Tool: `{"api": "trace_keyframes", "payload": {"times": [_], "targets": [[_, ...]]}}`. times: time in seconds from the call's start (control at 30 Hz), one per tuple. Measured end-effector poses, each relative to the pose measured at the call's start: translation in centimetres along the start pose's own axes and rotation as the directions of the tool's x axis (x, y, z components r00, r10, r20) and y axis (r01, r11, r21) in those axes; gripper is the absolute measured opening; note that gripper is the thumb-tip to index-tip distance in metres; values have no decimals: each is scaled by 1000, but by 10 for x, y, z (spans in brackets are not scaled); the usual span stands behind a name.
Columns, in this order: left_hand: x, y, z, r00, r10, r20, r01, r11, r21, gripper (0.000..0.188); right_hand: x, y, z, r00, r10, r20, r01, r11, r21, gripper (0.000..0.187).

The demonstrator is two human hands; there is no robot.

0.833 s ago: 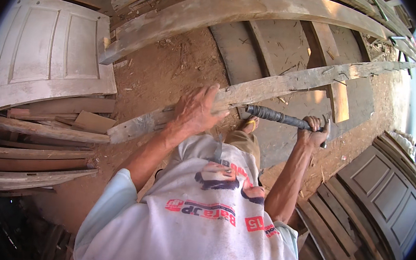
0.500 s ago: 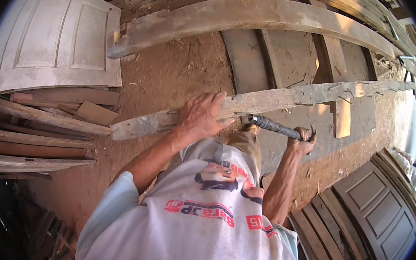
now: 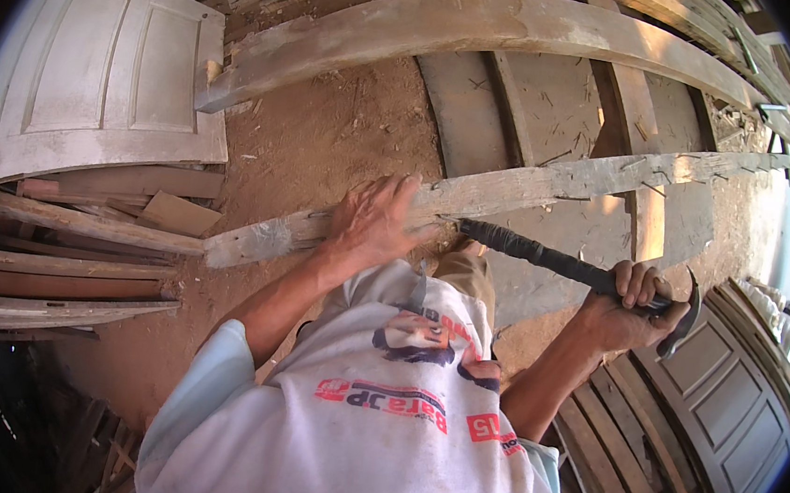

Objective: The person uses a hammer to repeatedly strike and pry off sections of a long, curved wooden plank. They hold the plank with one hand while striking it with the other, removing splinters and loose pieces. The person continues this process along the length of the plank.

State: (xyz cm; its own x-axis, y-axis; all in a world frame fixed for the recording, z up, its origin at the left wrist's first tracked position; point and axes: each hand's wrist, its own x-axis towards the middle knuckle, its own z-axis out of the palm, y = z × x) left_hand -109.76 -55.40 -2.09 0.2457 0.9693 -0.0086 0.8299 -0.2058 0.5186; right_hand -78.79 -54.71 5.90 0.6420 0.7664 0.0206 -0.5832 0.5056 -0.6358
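Right hand point(image 3: 629, 309) closed firmly around the hammer point(image 3: 545, 255), fist up by the curved claw; black-wrapped handle slants from the fist toward the plank point(image 3: 513, 189), its far end just beside the plank's near edge (contact there cannot be told). Left hand point(image 3: 374, 221) laid across the plank toward its left end, fingers over the top; hand slightly blurred, and how tightly it is closed I cannot tell.

Plank weathered, grey-brown, running crosswise in front of the body. Bent nails point(image 3: 652, 187) jut from its right-hand stretch. Beyond the plank: a thick beam point(image 3: 527, 23), roughly alongside it, with a dark sheet point(image 3: 463, 112) on the ground between the two. Off the plank's left end: stacked boards point(image 3: 74, 265), with a pale panelled door point(image 3: 73, 59) above them in view. Nearer than the plank, far right: a grey panelled door point(image 3: 729, 398).

Writing: on the near side of the plank, the pale shirt point(image 3: 348, 458) carries red and dark lettering point(image 3: 382, 397), upside down from above, plus a red block point(image 3: 484, 427) with a white numeral.
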Motion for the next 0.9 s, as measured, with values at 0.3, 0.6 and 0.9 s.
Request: {"api": "trace_keyframes", "payload": {"times": [0.3,0.6,0.9], "targets": [[-1,1,2,999,-24,21,23,1000,17,71,-28,-9,20,994,-37,104,41,999,-30,51],[-2,1,0,1000,-21,12,21,999,29,70,33,54,-126,882,412,-229,-250,821,513,44],[-3,-1,3,1000,27,-12,-27,1000,5,68,21,58,-141,903,405,-141,-270,794,544,52]]}}
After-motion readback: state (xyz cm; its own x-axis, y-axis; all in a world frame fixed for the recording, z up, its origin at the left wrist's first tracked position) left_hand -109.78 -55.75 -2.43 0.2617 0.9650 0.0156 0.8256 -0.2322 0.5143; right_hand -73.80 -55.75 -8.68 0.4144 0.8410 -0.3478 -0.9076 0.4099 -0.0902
